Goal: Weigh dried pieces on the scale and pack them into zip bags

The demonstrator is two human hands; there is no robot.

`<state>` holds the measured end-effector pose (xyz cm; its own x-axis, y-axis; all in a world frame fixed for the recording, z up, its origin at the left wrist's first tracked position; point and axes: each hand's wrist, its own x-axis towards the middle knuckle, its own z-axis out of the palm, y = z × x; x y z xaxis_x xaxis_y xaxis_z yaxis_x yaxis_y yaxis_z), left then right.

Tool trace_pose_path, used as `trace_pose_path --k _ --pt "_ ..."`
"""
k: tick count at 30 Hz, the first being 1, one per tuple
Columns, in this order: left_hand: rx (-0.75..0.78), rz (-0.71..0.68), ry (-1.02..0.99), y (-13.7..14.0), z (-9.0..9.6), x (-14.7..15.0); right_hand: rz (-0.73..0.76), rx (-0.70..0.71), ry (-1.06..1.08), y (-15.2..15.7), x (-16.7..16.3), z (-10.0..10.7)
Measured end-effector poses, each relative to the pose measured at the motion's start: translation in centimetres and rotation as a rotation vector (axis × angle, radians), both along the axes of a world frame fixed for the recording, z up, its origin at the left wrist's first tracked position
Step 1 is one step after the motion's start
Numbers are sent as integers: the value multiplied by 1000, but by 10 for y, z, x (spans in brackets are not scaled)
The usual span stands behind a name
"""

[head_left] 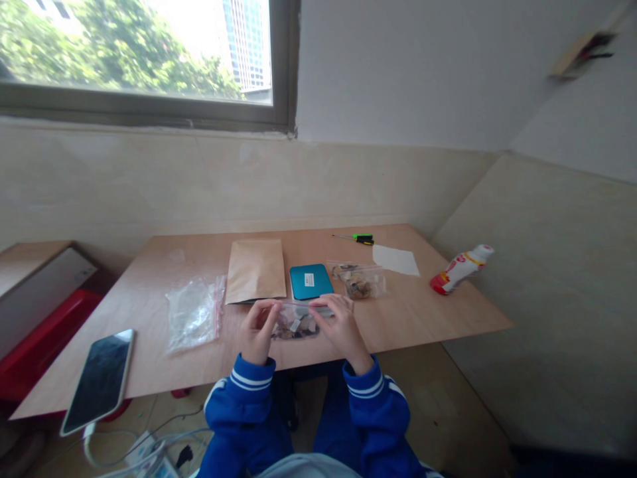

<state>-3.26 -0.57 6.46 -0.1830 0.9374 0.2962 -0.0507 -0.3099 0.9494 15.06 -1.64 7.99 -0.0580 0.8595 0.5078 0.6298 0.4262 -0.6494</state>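
By the near edge of the light-brown wooden tabletop [413,320], our left hand [257,326] and right hand [340,322] pinch the top of a clear plastic bag of dark-and-tan bits [297,326]; if it's unsealed, we'd spill some tugging unevenly.

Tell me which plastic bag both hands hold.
The middle plastic bag, its top edge pinched by the left hand and right hand; the shiny bag at left and bagged pieces at right lie on the table.
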Motion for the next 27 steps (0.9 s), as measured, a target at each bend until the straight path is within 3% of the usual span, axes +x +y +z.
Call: trace_pose_path --k 12,19,27 --pt "24 -19 120 2 -5 -3 -7 -63 -9 2 -1 -6" --pt "76 65 282 2 -10 0 -63 58 -28 2 -6 -10" --pt "125 64 224 3 -11 2 -12 -3 -20 -7 -21 4"
